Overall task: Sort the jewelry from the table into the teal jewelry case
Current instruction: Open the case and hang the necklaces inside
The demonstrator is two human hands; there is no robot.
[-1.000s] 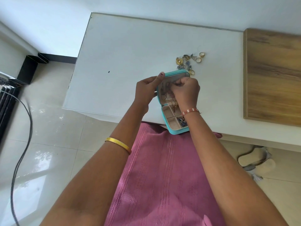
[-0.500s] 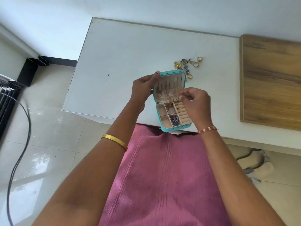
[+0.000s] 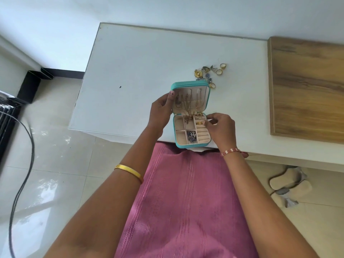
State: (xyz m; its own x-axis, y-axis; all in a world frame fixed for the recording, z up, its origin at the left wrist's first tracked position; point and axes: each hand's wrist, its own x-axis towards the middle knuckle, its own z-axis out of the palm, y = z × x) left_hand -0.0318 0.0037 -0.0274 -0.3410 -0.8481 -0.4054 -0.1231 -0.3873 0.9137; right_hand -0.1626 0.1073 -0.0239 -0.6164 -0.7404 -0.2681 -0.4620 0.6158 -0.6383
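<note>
A matt white table (image 3: 141,71) carries shiny gold-toned metal jewelry (image 3: 208,73), a teal jewelry case (image 3: 189,84) with soft cream lining, beside wood-grain board (image 3: 307,86); glossy floor tiles (image 3: 55,155).

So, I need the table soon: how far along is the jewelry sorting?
Partly done. Chains hang in the lid of the teal jewelry case, a gold ring and blue beads sit in its tray. The left hand holds the lid up; the right hand is at the ring slots. A loose pile remains on the table.
</note>
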